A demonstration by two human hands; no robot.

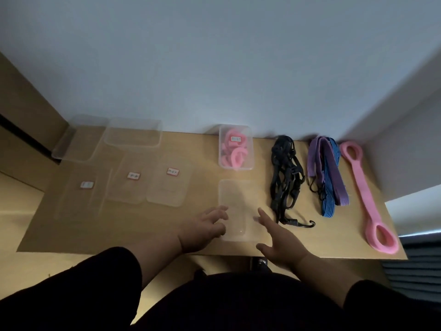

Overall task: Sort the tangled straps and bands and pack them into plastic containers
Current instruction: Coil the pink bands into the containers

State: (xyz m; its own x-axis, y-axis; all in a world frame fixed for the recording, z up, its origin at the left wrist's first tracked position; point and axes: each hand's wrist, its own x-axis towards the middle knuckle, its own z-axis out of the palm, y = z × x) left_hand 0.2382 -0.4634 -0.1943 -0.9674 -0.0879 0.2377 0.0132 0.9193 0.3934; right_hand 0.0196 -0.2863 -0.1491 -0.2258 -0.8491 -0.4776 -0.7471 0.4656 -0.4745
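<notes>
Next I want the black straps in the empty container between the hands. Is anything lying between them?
Nothing visible does. The black straps lie just right of the empty container, with only bare table between. The right hand sits at that gap, open; the left hand is at the container's other side.

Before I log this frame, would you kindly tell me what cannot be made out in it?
All from the head view:
- Writing on the three lid labels: too small and blurred.
- Label on the closed container of pink bands: unreadable too.
- How many cords are in the black strap bundle: tangled, overlapping.
- Whether the left hand and right hand touch the empty clear container: transparent walls, motion blur.
</notes>
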